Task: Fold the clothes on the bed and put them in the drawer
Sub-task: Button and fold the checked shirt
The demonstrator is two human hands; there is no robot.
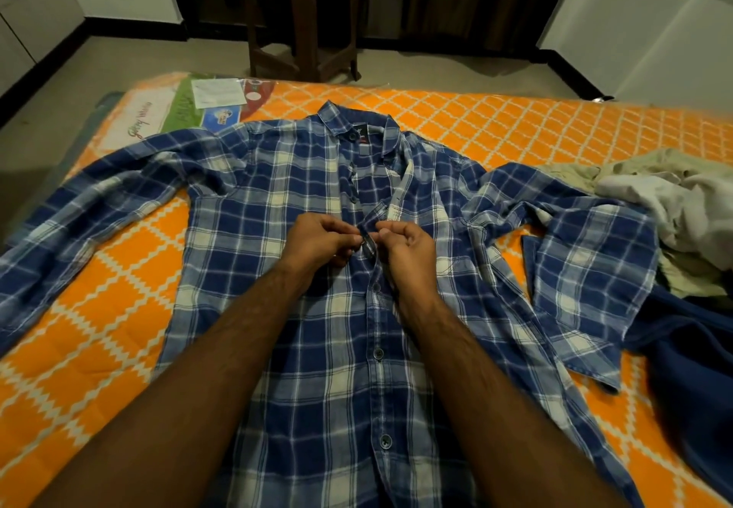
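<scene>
A blue and white plaid shirt (277, 253) lies face up on the orange patterned bed (496, 123), collar at the far side, sleeves spread left and right. My left hand (317, 240) and my right hand (408, 249) meet at the shirt's front placket mid-chest. Both pinch the fabric edges around a button. The buttons below my hands are fastened, and the placket above them lies open up to the collar.
A heap of pale beige clothes (674, 206) and a dark blue garment (690, 368) lie at the right of the bed. A brown plastic stool (305, 19) stands on the floor beyond the bed. Printed packaging (198, 107) covers the far left corner.
</scene>
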